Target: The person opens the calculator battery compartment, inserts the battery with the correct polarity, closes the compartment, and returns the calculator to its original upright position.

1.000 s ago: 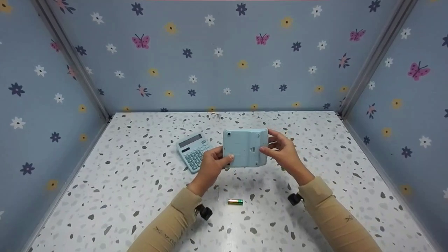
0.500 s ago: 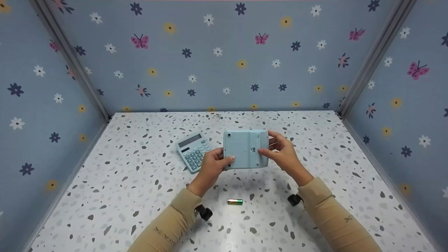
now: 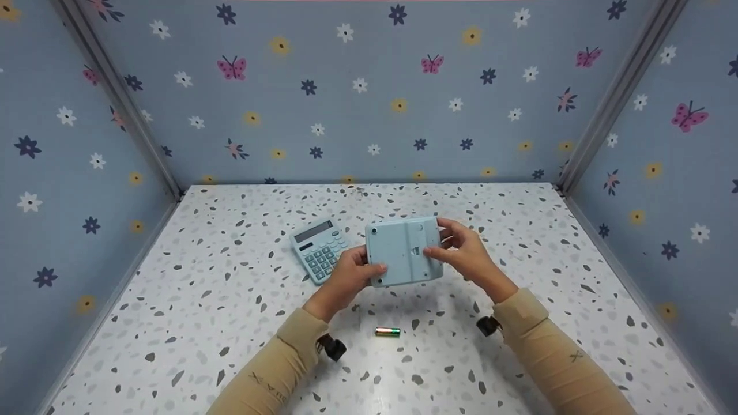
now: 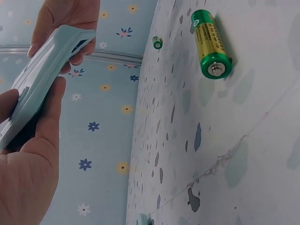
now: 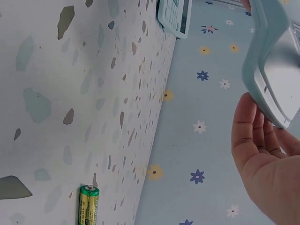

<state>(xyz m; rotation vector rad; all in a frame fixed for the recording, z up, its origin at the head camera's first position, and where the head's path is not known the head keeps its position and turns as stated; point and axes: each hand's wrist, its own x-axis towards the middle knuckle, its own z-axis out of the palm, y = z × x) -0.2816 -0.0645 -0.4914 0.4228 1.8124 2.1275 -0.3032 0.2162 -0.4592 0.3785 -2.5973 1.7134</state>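
Observation:
A light blue calculator (image 3: 398,256) is held up over the table, its back facing me. My left hand (image 3: 347,275) grips its left edge, thumb on the back and fingers behind. On the other side my right hand (image 3: 470,256) holds the right edge, with its thumb beside the small notch of the battery cover (image 3: 431,236). The keys and display of this calculator are hidden. Below it on the table lies a green and gold battery (image 3: 387,332). A second battery (image 4: 157,42) shows farther off in the left wrist view.
Another light blue calculator (image 3: 317,251) lies face up on the speckled white table (image 3: 202,323), left of the held one and partly behind my left hand. Blue flowered panels (image 3: 357,115) enclose the back and both sides.
The held calculator has come slightly nearer to me and tilted, its right side now a little higher. Both hands have moved with it; the right thumb stays near the notch.

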